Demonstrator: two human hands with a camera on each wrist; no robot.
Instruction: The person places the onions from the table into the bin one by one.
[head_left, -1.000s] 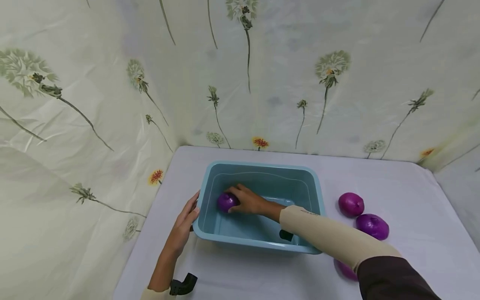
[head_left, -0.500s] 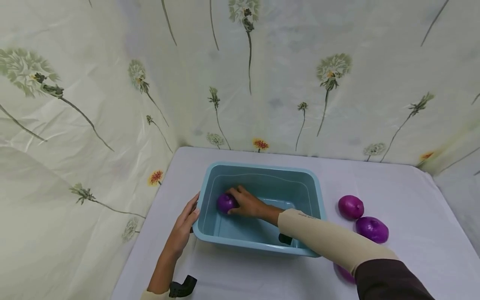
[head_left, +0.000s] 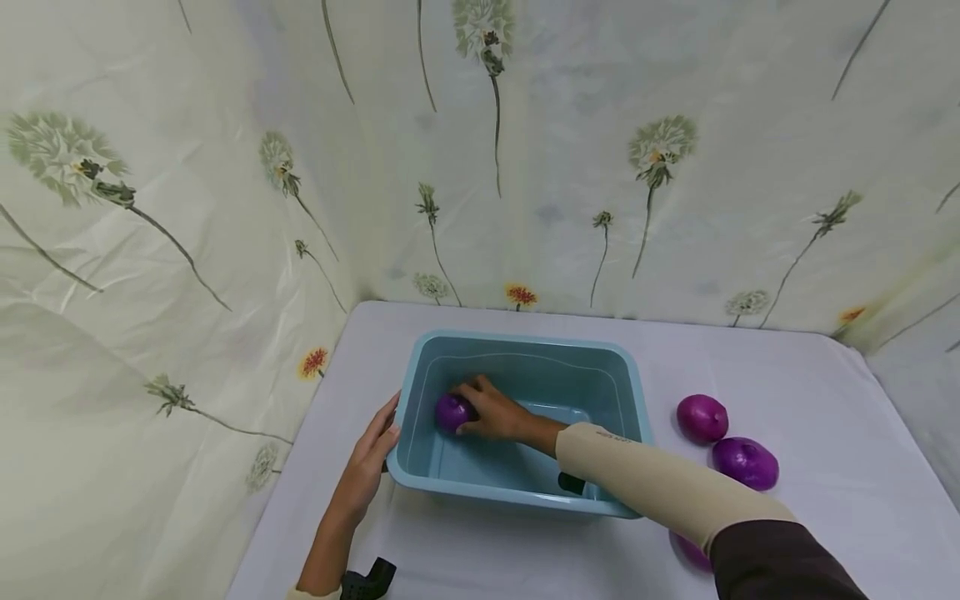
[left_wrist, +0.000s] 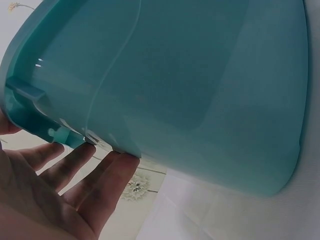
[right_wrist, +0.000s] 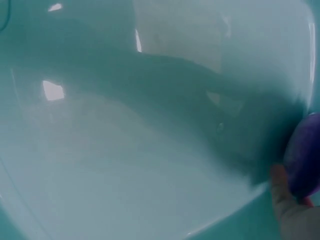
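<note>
A light blue plastic tub stands on the white table. My right hand reaches into its left end, and its curled fingers hold a purple onion low against the tub floor. The right wrist view shows the tub's inside, with the onion at the right edge and a finger under it. My left hand lies flat against the tub's outer left wall. In the left wrist view its straight fingers touch the wall just below the rim.
Two more purple onions lie on the table to the right of the tub. A third shows partly under my right sleeve. Flowered sheeting walls in the table at the back and left.
Neither hand nor the onion has visibly moved. Only the head view has shifted slightly.
</note>
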